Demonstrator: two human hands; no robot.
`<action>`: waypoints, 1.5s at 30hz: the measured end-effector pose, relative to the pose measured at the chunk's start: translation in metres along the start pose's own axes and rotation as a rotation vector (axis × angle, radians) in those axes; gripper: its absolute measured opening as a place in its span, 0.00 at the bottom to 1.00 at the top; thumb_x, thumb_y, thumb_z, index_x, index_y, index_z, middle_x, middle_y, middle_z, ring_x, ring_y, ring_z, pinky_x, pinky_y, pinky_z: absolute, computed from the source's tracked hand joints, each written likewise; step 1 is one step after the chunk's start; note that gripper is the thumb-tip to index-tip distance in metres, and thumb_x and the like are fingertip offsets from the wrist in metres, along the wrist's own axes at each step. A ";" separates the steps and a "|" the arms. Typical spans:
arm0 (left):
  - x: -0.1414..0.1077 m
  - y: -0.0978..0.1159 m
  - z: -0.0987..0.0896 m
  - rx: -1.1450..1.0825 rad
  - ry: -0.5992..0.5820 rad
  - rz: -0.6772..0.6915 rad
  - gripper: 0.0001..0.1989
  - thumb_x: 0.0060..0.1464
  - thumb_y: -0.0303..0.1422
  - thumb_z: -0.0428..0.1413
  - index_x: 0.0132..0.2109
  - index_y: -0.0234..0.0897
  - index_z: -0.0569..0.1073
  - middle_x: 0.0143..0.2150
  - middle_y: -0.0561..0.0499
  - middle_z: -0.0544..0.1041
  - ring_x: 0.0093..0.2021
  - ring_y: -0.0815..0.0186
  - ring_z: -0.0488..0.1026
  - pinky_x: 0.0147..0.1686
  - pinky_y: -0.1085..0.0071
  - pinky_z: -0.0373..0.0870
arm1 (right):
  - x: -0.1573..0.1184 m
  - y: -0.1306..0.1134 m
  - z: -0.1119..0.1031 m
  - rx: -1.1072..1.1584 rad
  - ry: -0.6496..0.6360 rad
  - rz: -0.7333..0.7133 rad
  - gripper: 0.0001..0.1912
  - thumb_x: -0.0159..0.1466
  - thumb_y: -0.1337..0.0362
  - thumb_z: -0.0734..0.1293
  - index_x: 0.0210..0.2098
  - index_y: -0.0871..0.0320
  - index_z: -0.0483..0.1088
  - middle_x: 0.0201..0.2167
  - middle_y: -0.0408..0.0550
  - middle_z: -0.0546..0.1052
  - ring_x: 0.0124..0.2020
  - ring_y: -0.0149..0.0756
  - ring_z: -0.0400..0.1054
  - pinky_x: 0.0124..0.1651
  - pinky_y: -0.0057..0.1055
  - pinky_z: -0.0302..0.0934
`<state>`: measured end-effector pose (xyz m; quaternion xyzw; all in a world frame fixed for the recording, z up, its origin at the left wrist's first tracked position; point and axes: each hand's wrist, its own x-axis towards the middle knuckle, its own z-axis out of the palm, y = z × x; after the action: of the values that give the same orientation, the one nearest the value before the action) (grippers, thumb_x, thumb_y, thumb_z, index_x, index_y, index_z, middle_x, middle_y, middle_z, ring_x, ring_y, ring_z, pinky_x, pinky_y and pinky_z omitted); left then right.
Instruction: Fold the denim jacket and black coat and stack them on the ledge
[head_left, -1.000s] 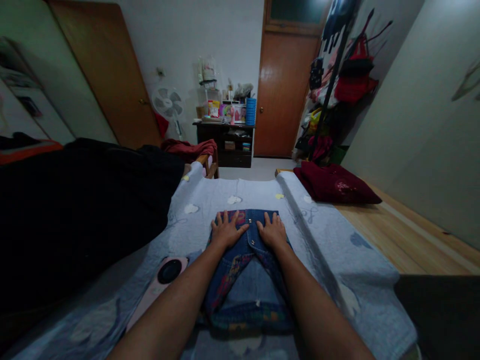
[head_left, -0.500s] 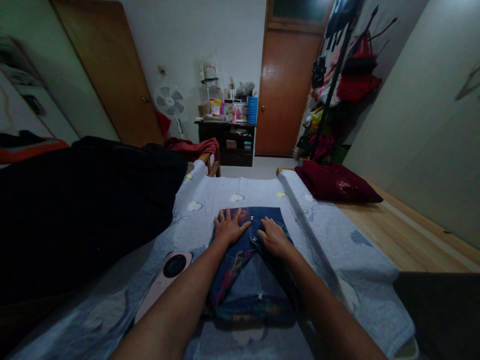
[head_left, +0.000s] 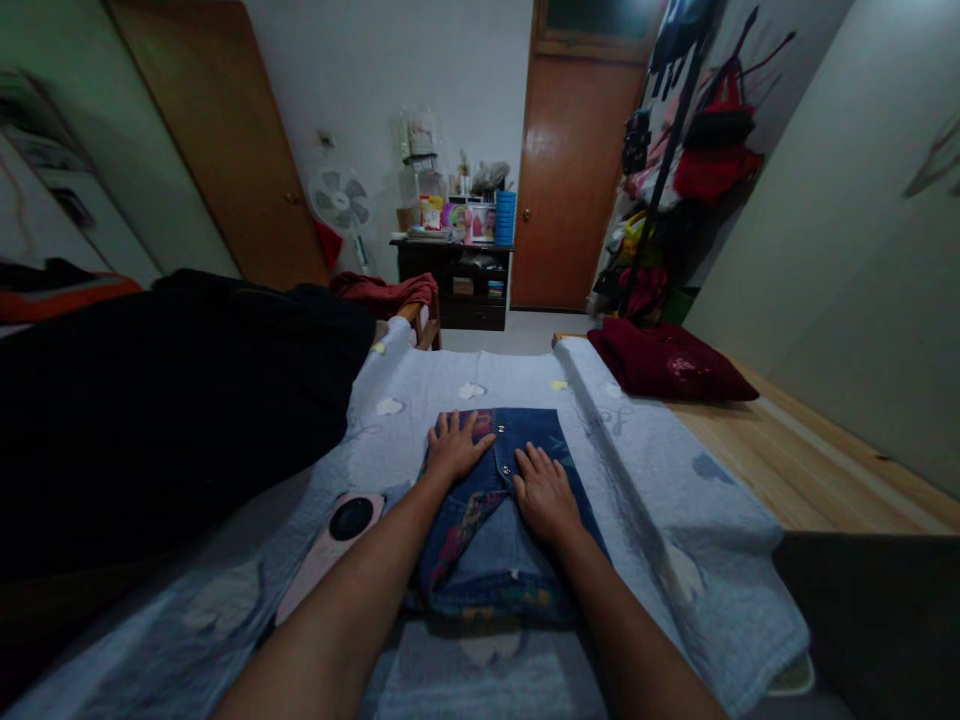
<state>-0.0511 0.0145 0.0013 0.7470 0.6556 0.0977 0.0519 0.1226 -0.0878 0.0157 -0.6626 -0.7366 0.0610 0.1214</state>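
Note:
A folded blue denim garment (head_left: pixel 480 555) with metal buttons and colourful patterned patches lies on the light blue bed cover (head_left: pixel 645 470) in front of me. My left hand (head_left: pixel 454 447) rests flat on its upper left part, fingers spread. On the right of the button strip, my right hand (head_left: pixel 546 492) lies on the denim with its fingers stretched out. A pink phone (head_left: pixel 330 550) with a round black camera area lies beside my left forearm, which partly covers it.
A large black cloth (head_left: pixel 187 400) spreads over the left side. A folded dark red garment (head_left: pixel 667 360) sits at the right, by a wooden board (head_left: pixel 810 450). Farther back stand a fan (head_left: pixel 340 200), a dark cabinet (head_left: pixel 472 315) and a closed door (head_left: pixel 566 180).
My right hand has slid slightly down the denim, and its fingers have straightened and flattened. My left hand stays at the upper left. The view has shifted a little.

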 end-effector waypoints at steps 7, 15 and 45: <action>-0.005 0.010 -0.028 -0.181 -0.205 0.021 0.27 0.63 0.42 0.38 0.66 0.41 0.54 0.69 0.43 0.53 0.69 0.54 0.47 0.62 0.43 0.43 | -0.001 -0.001 0.001 -0.010 0.021 0.007 0.27 0.68 0.56 0.52 0.65 0.56 0.54 0.68 0.50 0.53 0.67 0.43 0.45 0.65 0.44 0.37; -0.082 0.039 -0.031 -0.159 -0.220 0.356 0.26 0.63 0.36 0.40 0.67 0.38 0.54 0.70 0.47 0.50 0.70 0.62 0.45 0.65 0.57 0.45 | -0.003 0.002 0.004 -0.009 0.037 -0.002 0.27 0.68 0.57 0.52 0.65 0.55 0.55 0.67 0.51 0.54 0.67 0.43 0.46 0.65 0.43 0.37; -0.100 0.042 -0.010 -0.033 -0.104 0.312 0.28 0.62 0.40 0.42 0.67 0.44 0.53 0.71 0.55 0.49 0.69 0.55 0.44 0.65 0.53 0.46 | -0.007 0.029 -0.001 -0.025 0.049 0.062 0.32 0.68 0.49 0.51 0.62 0.66 0.60 0.65 0.58 0.58 0.66 0.45 0.48 0.65 0.38 0.40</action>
<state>-0.0247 -0.0910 0.0122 0.8427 0.5265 0.0765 0.0824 0.1510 -0.0915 0.0092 -0.6879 -0.7131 0.0393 0.1290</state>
